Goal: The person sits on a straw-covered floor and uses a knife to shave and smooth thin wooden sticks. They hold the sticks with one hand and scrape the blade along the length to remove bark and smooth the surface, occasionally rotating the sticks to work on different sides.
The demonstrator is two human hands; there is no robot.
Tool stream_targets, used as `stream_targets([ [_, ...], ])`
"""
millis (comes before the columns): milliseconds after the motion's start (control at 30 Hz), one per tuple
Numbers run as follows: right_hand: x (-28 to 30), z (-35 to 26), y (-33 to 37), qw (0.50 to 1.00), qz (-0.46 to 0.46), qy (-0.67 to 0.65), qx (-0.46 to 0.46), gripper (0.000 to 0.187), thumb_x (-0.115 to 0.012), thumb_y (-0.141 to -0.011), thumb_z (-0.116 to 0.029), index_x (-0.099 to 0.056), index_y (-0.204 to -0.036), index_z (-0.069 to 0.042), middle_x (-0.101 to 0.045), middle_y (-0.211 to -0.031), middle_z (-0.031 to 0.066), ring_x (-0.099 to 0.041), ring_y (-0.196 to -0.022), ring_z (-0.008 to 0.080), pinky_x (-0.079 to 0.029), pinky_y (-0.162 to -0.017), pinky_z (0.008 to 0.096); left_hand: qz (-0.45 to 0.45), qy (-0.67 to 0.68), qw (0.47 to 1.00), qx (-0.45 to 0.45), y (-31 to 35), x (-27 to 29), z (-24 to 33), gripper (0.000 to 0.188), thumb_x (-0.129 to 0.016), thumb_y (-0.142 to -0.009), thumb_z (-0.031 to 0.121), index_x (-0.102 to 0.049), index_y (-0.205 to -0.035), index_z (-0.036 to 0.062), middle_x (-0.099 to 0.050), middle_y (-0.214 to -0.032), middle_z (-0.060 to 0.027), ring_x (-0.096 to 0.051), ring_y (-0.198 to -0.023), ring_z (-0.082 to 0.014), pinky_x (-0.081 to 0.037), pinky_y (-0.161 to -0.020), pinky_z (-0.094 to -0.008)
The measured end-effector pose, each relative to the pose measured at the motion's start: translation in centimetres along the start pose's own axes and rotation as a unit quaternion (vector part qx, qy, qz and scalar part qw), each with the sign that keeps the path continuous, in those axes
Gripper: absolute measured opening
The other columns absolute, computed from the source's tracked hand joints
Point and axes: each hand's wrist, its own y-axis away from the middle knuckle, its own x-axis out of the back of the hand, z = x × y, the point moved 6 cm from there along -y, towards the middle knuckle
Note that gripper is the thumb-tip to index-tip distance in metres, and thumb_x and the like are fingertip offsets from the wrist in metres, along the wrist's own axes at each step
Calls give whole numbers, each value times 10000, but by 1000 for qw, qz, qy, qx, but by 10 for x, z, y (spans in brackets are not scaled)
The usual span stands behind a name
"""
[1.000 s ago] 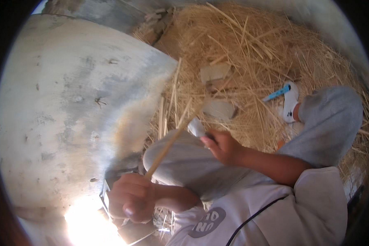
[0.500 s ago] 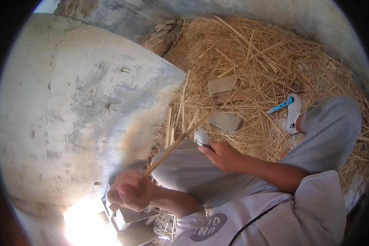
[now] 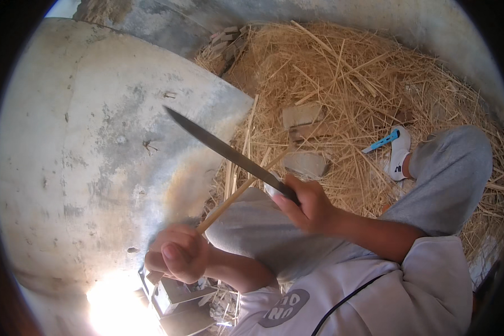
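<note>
My left hand is closed in a fist around a thin, tan bamboo stick. The stick slants up and away to the right, over my bent knee. In my right hand is the dark handle of a long knife. Its grey, slightly curved blade points up and left and crosses above the stick in the picture; I cannot tell whether the two touch. Something whitish shows beside the handle, partly hidden by the knife.
Straw and split strips cover the floor ahead. A brick and a stone block lie among them. A blue utility knife is by my socked foot. A stained wall rises at left, above a box.
The knife blade has swung up into broad view, pointing up-left across the stick; before, it was seen almost end-on. My left hand and the stick have barely moved.
</note>
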Motion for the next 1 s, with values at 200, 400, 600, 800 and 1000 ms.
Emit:
stream_targets([
  [200, -10, 69, -3, 988, -18, 34, -148, 441, -542, -1017, -378, -585, -833, 20, -578, -627, 159, -584, -570, 282, -450, -567, 419, -48, 26, 998, 9, -10, -3, -5, 321, -508, -853, -33, -305, -655, 118, -301, -418, 31, -294, -307, -83, -271, -310, -252],
  [400, 9, 12, 8, 995, 53, -46, 72, 358, -529, -1022, -320, -566, -879, 6, -551, -581, 157, -579, -532, 333, -448, -554, 446, 57, -13, 998, 9, -9, 2, -14, 281, -497, -839, -54, -326, -696, 117, -319, -433, 29, -299, -314, -88, -316, -331, -250],
  [600, 3, 61, -12, 974, -31, 56, -217, 462, -474, -1034, -402, -628, -909, 15, -577, -573, 154, -628, -574, 300, -480, -575, 431, -165, 153, 974, 40, -19, 4, -10, 285, -470, -862, -72, -340, -697, 121, -368, -424, 24, -348, -311, -80, -353, -325, -286],
  [800, -19, 58, 7, 995, 31, -79, -56, 522, -470, -1039, -450, -615, -908, 34, -555, -605, 147, -589, -574, 225, -460, -590, 399, -159, 131, 978, 19, -17, 9, -16, 278, -479, -888, -53, -339, -707, 105, -337, -444, 27, -353, -361, -89, -357, -359, -279],
  [1000, 6, 10, -18, 995, 6, -11, -97, 400, -523, -1031, -340, -566, -854, 16, -549, -614, 151, -571, -558, 268, -445, -584, 419, -190, 105, 976, 13, -16, 16, -9, 279, -456, -928, -31, -346, -725, 125, -287, -463, 29, -329, -400, -101, -374, -416, -287],
])
